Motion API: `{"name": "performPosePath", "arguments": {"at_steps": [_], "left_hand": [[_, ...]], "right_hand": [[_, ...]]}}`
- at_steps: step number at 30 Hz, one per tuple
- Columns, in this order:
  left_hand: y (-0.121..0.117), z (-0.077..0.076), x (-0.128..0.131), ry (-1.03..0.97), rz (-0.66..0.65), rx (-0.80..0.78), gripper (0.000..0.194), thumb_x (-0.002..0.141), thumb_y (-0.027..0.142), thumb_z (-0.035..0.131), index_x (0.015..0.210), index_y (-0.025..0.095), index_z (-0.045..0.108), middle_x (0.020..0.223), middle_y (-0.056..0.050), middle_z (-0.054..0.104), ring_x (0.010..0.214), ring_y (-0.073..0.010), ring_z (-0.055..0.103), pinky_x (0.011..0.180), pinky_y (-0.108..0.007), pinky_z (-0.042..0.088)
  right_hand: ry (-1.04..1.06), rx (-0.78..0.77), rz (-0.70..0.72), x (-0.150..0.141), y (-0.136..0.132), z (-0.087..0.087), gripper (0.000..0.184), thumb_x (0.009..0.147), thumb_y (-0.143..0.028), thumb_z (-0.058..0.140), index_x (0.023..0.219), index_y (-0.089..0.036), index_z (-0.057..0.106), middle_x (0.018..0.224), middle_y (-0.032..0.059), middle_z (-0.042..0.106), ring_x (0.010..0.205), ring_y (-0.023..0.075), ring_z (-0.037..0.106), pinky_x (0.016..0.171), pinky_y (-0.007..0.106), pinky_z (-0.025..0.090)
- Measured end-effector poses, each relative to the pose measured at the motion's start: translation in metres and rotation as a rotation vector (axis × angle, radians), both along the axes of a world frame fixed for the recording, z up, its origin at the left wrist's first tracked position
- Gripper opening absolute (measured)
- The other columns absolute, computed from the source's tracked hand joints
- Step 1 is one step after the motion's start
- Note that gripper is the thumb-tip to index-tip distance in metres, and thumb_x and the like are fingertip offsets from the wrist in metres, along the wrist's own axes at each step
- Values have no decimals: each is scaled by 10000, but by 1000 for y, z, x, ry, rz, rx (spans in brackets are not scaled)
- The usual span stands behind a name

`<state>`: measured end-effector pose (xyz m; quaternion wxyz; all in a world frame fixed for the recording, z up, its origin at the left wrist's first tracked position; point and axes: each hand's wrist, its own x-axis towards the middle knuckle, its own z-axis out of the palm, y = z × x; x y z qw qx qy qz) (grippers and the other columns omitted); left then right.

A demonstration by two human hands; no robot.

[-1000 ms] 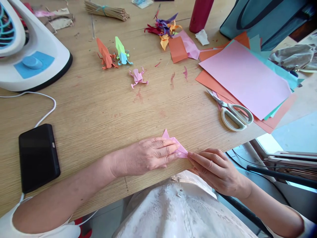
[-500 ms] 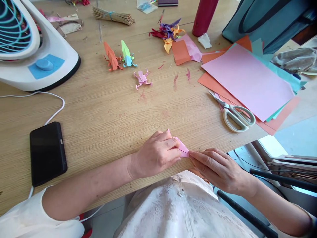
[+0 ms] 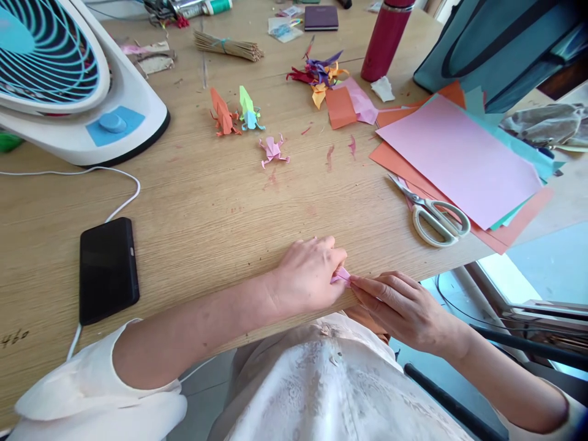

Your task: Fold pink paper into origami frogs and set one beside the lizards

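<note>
A small folded piece of pink paper [image 3: 341,276] lies at the table's front edge, mostly covered by my fingers. My left hand [image 3: 312,269] is closed over it, knuckles up, pressing on its near part. The fingertips of my right hand [image 3: 399,306] pinch its right-hand tip. Farther back stand a pink origami frog [image 3: 274,150], an orange origami frog [image 3: 224,114] and a green and blue one [image 3: 249,109].
Scissors [image 3: 438,217] lie right of my hands beside stacked coloured paper [image 3: 459,156]. A phone [image 3: 109,269] and a fan [image 3: 124,125] are on the left. Behind are a red bottle [image 3: 386,43], a stick bundle [image 3: 229,46], a blue bag [image 3: 496,55] and several paper figures [image 3: 319,72].
My left hand has slid right along the pink paper, toward my right fingertips, and now covers more of it. The right hand keeps its pinch. The camera view has shifted slightly.
</note>
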<state>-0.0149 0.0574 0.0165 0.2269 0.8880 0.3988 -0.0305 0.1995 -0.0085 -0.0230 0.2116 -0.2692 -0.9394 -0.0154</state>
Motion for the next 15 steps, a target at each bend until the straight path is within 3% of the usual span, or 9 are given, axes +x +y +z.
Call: {"name": "performPosePath", "arguments": {"at_steps": [5, 8, 15], "left_hand": [[14, 13, 12, 173, -39, -99, 187, 860, 352, 544, 830, 179, 608, 974, -83, 658, 914, -274, 656, 797, -407, 502], [23, 19, 13, 212, -92, -176, 235, 867, 412, 575, 811, 184, 596, 1005, -74, 674, 939, -262, 650, 817, -395, 492], [30, 20, 3, 211, -112, -225, 235, 847, 426, 585, 837, 192, 576, 1051, -61, 660, 930, -234, 620, 804, -371, 471]], "right_hand": [[12, -24, 4, 3, -1, -7, 287, 915, -81, 570, 1192, -85, 647, 1176, 164, 701, 823, 217, 601, 695, 390, 527], [15, -22, 1, 4, -1, -8, 300, 908, -106, 611, 1205, -77, 643, 1179, 160, 697, 831, 221, 588, 693, 385, 508], [58, 13, 0, 1, 0, -6, 238, 909, -88, 605, 1138, -85, 671, 1121, 149, 711, 796, 203, 572, 677, 366, 474]]}}
